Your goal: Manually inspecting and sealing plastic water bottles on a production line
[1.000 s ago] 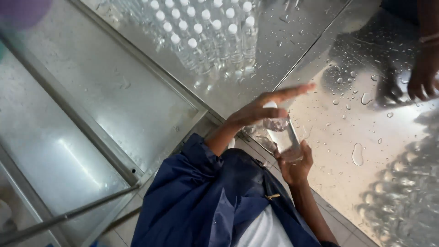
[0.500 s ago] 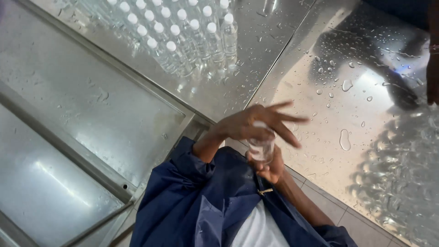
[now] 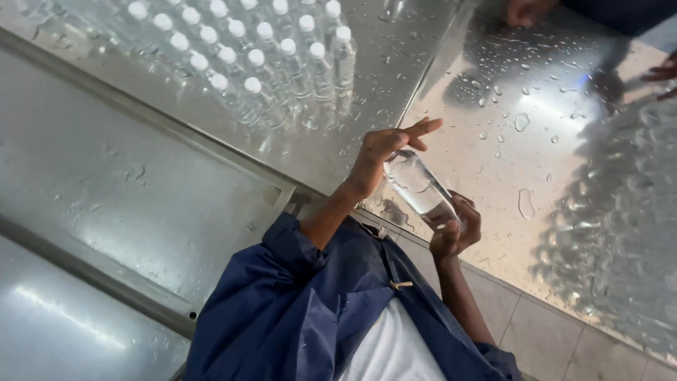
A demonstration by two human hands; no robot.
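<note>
I hold a clear plastic bottle point(image 3: 417, 186) slanted between both hands, above the edge of a wet steel table point(image 3: 493, 85). My left hand point(image 3: 384, 152) is closed around its upper end, with the fingers pinched where the cap would be; the cap itself is hidden. My right hand point(image 3: 458, 229) grips the lower end from below. My blue coat sleeve point(image 3: 296, 247) and white shirt fill the bottom of the view.
Several clear bottles with white caps point(image 3: 268, 63) stand packed together on the steel table at the top. Another mass of bottles point(image 3: 620, 240) lies at the right. Another person's hands point(image 3: 525, 10) show at the top right. A tiled floor point(image 3: 522, 324) shows beneath me.
My left hand, spread over the bottle before, has closed on its upper end. The bottle now lies slanted between both hands, and the view has shifted.
</note>
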